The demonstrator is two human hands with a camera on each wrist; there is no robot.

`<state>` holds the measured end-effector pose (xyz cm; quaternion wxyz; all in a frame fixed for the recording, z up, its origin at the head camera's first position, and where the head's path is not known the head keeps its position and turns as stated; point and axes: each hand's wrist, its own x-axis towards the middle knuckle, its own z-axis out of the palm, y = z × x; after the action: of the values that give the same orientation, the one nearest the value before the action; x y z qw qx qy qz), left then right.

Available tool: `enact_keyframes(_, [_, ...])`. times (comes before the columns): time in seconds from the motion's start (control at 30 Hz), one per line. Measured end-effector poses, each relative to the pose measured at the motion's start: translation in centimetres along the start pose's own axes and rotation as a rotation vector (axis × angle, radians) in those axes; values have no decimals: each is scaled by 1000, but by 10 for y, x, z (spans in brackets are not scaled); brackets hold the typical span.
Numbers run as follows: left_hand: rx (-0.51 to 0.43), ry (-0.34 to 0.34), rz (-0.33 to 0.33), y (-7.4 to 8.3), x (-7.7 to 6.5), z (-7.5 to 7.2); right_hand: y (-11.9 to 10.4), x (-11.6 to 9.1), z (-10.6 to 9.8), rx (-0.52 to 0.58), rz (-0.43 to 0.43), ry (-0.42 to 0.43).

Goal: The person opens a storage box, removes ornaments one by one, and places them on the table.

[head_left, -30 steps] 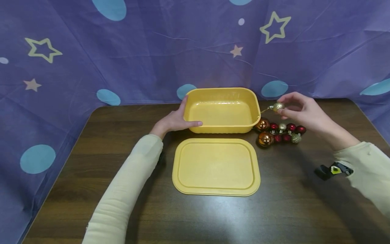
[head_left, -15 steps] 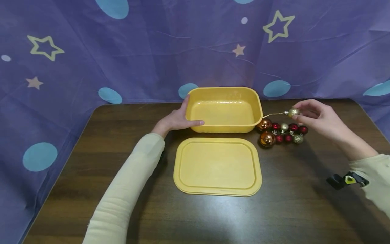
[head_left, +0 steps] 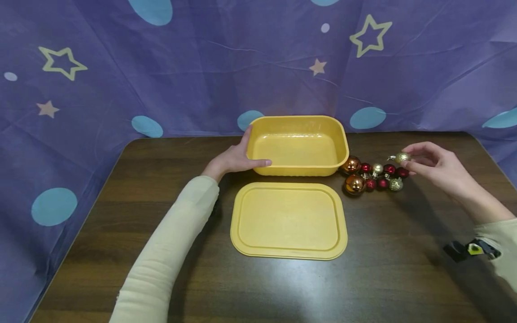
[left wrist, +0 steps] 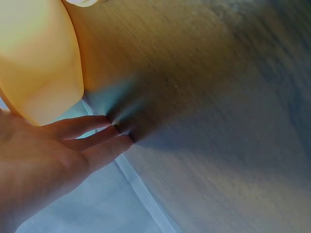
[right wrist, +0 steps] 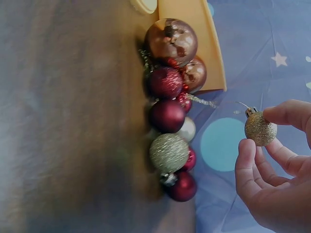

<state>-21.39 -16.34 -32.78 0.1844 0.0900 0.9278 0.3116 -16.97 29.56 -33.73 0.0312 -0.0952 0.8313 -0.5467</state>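
My right hand (head_left: pixel 444 172) pinches a small gold glitter Christmas bauble (right wrist: pixel 261 130) between thumb and fingertips, beyond the right end of a cluster of baubles. A thin gold string leads from its cap towards that cluster in the right wrist view. Two copper baubles (head_left: pixel 355 184) lead the two rows, followed by small dark red baubles (right wrist: pixel 167 116) and pale gold ones (right wrist: pixel 169 152). At the left end of a yellow rectangular container (head_left: pixel 299 170), my left hand (head_left: pixel 232 159) rests with straight, spread fingers, its thumb along the front wall. The container's inside is bare.
A matching yellow lid (head_left: pixel 288 220) lies flat in front of the container on the dark wooden table (head_left: pixel 121 215). Behind the table's far edge hangs a purple cloth (head_left: pixel 194 80) with stars and dots. A dark strap device (head_left: pixel 472 249) sits at the right wrist.
My right hand has moved right and slightly nearer with the gold bauble, from beside the container to the cluster's far right end. The left hand and the container stay put.
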Motion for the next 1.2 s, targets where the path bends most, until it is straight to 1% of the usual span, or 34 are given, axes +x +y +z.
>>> enact_keyframes(0.13, [-5, -1, -2, 0, 0, 0, 10, -6, -3, -30, 11, -5])
enact_keyframes(0.37, [-9, -4, -1, -1, 1, 1, 28, -17, -8, -29, 22, -1])
enact_keyframes(0.67, [-14, -4, -11, -1, 1, 1, 44, -27, -11, -86, 83, 25])
enact_keyframes(0.87, [-14, -4, -7, 0, 0, 1, 51, -31, -9, -117, 98, 31])
enact_keyframes(1.03, [-7, -2, -15, 0, 0, 0, 54, -32, -7, -171, 119, 28])
enact_keyframes(1.2, [-9, -5, -18, -1, 0, 0, 54, -30, -4, -243, 115, 20])
